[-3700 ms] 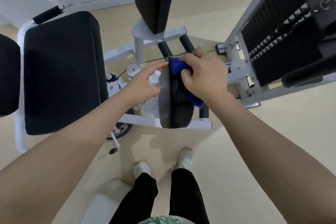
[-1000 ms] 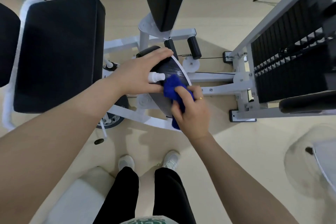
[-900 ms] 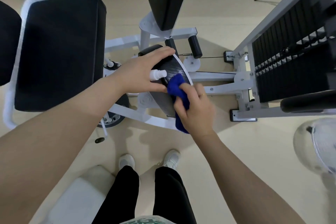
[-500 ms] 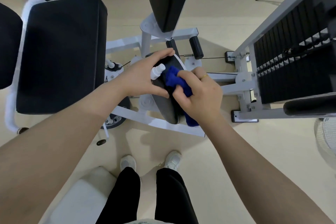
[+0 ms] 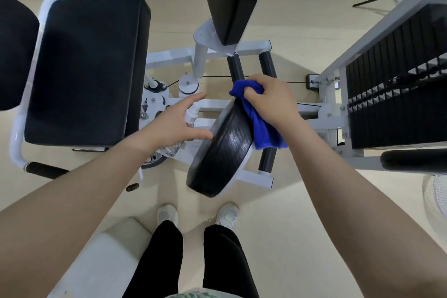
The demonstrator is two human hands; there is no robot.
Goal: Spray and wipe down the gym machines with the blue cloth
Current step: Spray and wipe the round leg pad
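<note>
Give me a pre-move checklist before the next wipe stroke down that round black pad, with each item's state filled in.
1. Blue cloth in hand: ok. The right hand grips it bunched at the top, and its tail hangs loose.
2. Cloth on the round pad: ok. It lies over the pad's upper right edge.
3. Spray bottle secured: ok. The left hand holds it, with the white nozzle showing between the fingers.
4. Pad steadied: cannot tell. The left thumb reaches the pad's left rim, but contact is not clear.
5. Pad already sprayed: cannot tell. The sheen could be only light.
6. Feet clear of the white frame: ok.
</note>
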